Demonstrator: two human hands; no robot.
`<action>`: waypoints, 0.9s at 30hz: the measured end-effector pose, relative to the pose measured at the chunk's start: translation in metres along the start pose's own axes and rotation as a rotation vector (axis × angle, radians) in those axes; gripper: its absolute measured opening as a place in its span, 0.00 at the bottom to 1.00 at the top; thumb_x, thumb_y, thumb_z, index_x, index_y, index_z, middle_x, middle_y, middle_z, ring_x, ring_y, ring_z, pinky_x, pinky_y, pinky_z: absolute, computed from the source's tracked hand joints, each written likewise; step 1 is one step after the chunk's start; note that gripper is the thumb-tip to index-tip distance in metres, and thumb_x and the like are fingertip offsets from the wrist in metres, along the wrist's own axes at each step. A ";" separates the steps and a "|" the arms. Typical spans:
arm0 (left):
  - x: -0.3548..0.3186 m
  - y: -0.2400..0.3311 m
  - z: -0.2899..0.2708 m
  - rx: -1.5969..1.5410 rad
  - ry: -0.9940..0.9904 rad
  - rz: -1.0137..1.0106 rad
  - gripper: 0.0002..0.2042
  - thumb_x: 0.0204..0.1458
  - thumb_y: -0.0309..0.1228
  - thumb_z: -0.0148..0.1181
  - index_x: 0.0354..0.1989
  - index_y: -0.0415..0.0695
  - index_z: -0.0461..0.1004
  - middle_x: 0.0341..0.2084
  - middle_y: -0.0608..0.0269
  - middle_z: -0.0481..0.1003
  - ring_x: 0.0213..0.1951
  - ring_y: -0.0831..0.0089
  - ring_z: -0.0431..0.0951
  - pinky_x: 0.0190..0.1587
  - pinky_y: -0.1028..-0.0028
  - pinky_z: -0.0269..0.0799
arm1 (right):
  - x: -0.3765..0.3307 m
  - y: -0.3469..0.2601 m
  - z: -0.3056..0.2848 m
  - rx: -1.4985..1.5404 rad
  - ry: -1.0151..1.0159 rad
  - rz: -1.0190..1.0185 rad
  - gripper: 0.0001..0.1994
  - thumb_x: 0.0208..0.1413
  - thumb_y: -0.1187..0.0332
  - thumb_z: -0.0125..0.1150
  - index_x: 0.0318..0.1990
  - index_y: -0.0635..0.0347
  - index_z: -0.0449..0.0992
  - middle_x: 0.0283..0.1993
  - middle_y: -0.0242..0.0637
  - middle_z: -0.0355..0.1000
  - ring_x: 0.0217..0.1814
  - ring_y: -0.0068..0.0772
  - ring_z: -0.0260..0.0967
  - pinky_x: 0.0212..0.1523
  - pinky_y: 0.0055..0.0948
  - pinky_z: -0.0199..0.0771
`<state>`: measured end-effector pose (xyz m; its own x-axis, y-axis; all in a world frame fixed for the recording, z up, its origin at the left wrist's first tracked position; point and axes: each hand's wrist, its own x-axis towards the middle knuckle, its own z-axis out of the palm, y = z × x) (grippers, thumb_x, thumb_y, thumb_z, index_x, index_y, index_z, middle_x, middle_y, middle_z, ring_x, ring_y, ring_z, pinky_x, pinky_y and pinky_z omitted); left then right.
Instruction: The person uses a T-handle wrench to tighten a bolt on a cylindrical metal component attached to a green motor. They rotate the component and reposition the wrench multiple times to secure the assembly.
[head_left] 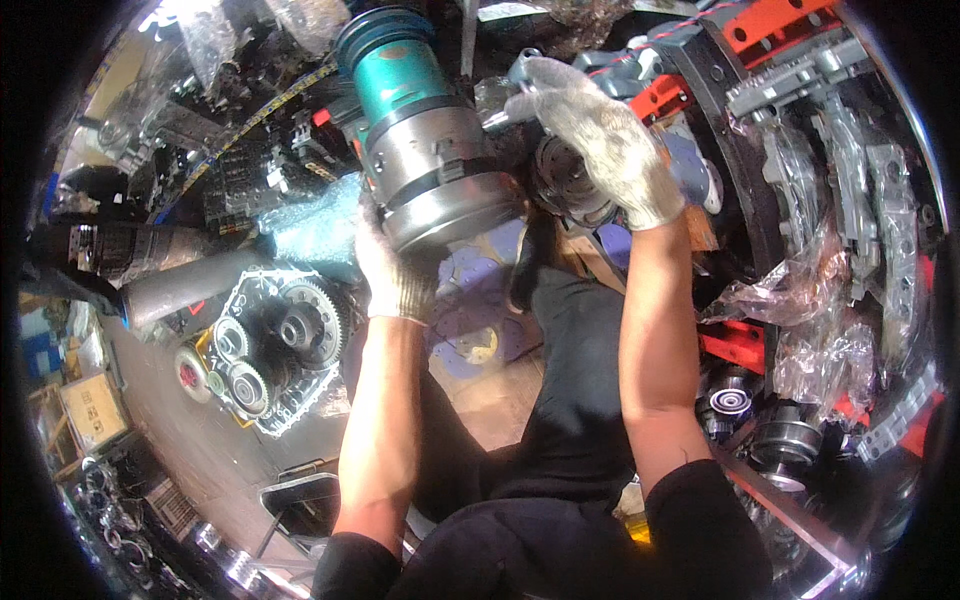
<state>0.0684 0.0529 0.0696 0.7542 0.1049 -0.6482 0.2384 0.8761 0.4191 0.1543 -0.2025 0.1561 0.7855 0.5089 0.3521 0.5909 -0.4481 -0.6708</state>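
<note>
A heavy round machine assembly (425, 145), with a teal body and bare steel rings, is tilted in front of me. My left hand (388, 265), in a pale knit glove, grips its lower left side; most of the fingers are hidden behind it. To the right of the assembly is my right hand (622, 160), gloved too, its fingers bent and drawn together toward the left. They close by a small grey metal piece (525, 65), but what they hold is unclear. Below that hand lies a round metal part (568, 180) with holes, partly covered.
On the left, a gearbox housing (285, 345) with several exposed gears stands beside a dark cylinder (190, 285). Plastic-wrapped metal parts (840, 200) crowd the right, past a black beam (715, 90). Purple flat pieces (470, 275) lie on cardboard between my legs.
</note>
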 end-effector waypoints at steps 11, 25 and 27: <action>-0.015 -0.001 0.009 0.033 0.028 0.032 0.32 0.66 0.60 0.51 0.68 0.50 0.69 0.60 0.54 0.76 0.58 0.52 0.77 0.62 0.46 0.73 | -0.069 0.015 0.106 0.269 -0.234 0.661 0.40 0.53 0.56 0.74 0.69 0.72 0.70 0.62 0.59 0.77 0.69 0.51 0.73 0.70 0.43 0.71; 0.001 0.001 -0.012 0.078 -0.035 0.116 0.41 0.66 0.67 0.46 0.72 0.41 0.63 0.63 0.51 0.73 0.61 0.52 0.75 0.66 0.49 0.70 | -0.047 -0.030 0.147 0.392 0.290 0.556 0.32 0.54 0.57 0.76 0.62 0.61 0.72 0.57 0.50 0.78 0.57 0.54 0.77 0.57 0.46 0.78; 0.003 0.000 -0.016 0.080 0.019 0.144 0.40 0.67 0.65 0.48 0.71 0.39 0.65 0.62 0.50 0.74 0.61 0.53 0.75 0.66 0.50 0.69 | -0.051 -0.027 0.148 0.311 0.256 0.526 0.38 0.55 0.57 0.75 0.69 0.65 0.67 0.52 0.49 0.82 0.52 0.48 0.82 0.53 0.41 0.82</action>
<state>0.0608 0.0605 0.0574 0.7726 0.2359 -0.5895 0.1775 0.8111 0.5573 0.0712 -0.1074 0.0603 0.9964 0.0722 0.0440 0.0659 -0.3370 -0.9392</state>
